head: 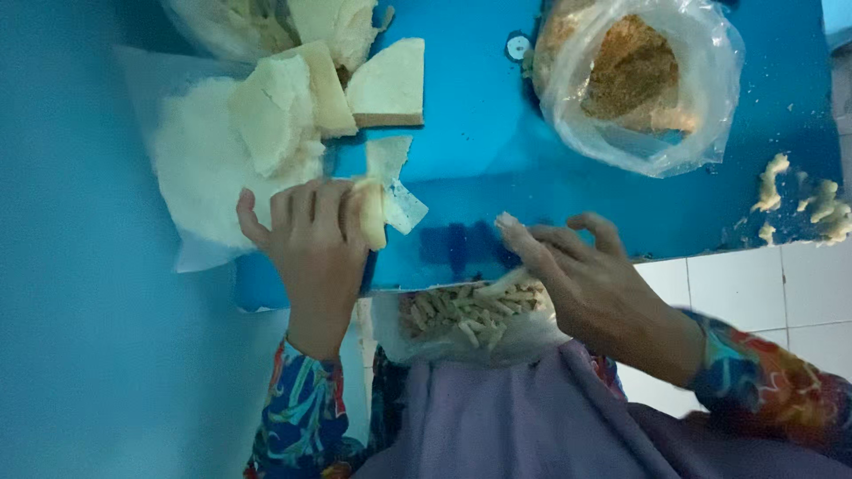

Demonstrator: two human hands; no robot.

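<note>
Hands at near edge of blue table, both occupied.
Left hand [315,244] curls around a rolled bread slice [373,211], fingers closed to keep the roll tight, beside the stack of bread slices [293,106]. Right hand [586,275] pinches a filling stick [510,223] above the bag of sticks [466,315] in the lap; crumb bag [635,80] sits toward the far edge.

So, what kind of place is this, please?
Probably a home kitchen or small food-making spot: a blue table holds bread slices, a bag of crumbs and a bag of pale sticks, beside white floor tiles.
</note>
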